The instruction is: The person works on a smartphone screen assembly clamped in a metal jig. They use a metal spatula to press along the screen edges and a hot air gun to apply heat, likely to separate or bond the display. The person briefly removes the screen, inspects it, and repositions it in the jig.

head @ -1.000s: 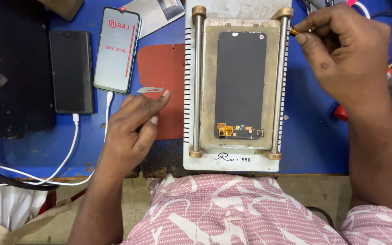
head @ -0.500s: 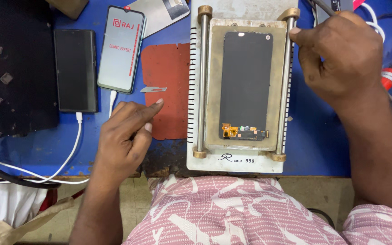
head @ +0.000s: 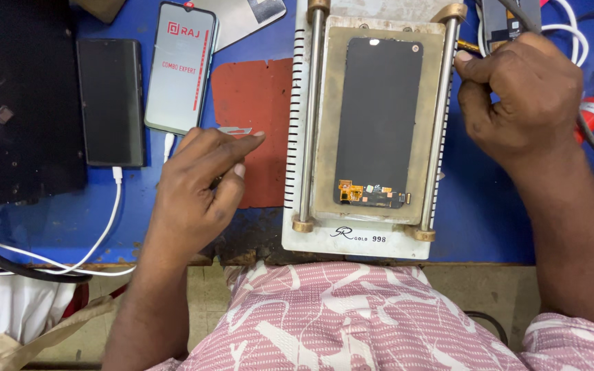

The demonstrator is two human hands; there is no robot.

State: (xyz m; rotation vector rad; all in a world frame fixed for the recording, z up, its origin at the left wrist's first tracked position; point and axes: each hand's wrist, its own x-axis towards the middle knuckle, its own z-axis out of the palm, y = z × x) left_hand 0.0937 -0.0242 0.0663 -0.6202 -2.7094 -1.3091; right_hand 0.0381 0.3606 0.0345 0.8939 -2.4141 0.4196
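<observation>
Red mat (head: 259, 103) lies left of the plate (head: 324, 124); on it the left hand (head: 197, 196) pinches a thin blade (head: 235, 130) with closed fingers. Better to lift it flat. The right hand (head: 520, 96), fist closed, holds the plate's right rail (head: 441, 124). The screen (head: 378, 120) lies on the plate; 2 phones (head: 181, 67) and a white cable (head: 115, 213) crowd its left.

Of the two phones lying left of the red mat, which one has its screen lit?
The phone nearer the red mat: the lit phone shows a pale screen. The dark phone, further left beside the black block, is unlit, with a white cable plugged in.
</observation>
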